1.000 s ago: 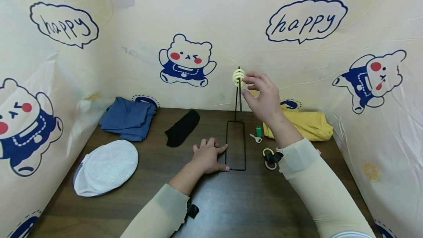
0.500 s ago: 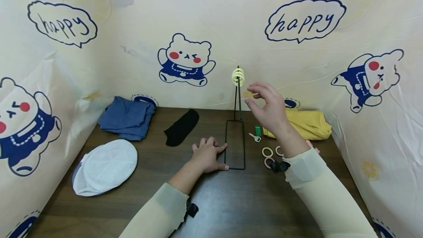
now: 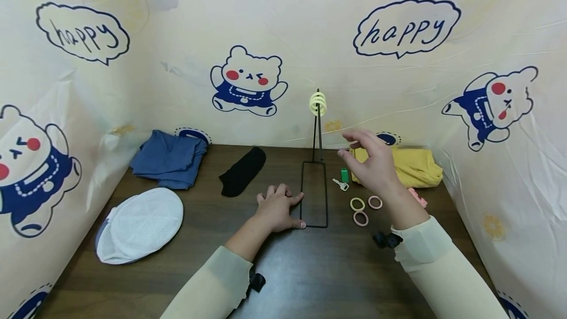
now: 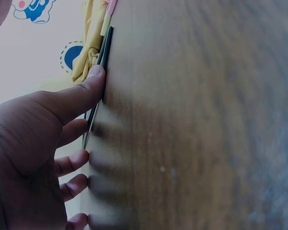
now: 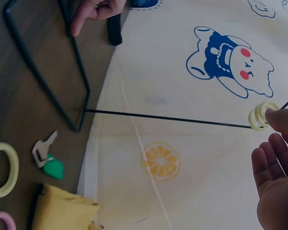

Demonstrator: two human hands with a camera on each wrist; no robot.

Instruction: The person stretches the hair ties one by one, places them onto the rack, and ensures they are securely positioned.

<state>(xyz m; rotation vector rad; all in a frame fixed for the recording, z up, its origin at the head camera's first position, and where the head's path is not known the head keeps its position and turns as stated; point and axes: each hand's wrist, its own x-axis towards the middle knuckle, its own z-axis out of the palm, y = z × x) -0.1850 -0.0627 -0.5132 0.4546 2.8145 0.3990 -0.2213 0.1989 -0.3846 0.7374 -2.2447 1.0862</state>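
Note:
A black wire stand (image 3: 327,196) has its rectangular base on the table and a thin upright at the back. Several pale yellow rings (image 3: 317,104) hang near its top. My left hand (image 3: 276,209) rests by the base's left side, thumb at the front corner and index finger on the side wire. In the left wrist view, the thumb (image 4: 89,91) lies against the dark wire. My right hand (image 3: 372,161) is in the air right of the upright, fingers loosely bent, holding nothing. Two pink rings (image 3: 361,218) and a yellow ring (image 3: 357,205) lie below it.
A key (image 3: 341,184) with a green tag (image 3: 344,175) lies right of the stand, near a folded yellow cloth (image 3: 416,167). A pink item (image 3: 417,197) sits by my right forearm. Leftward are a black sock (image 3: 243,171), folded blue cloth (image 3: 170,159) and white cap (image 3: 141,225).
My right hand has moved away from the rings on the stand, down and to the right, uncovering the loose rings on the table. My left hand stays at the base.

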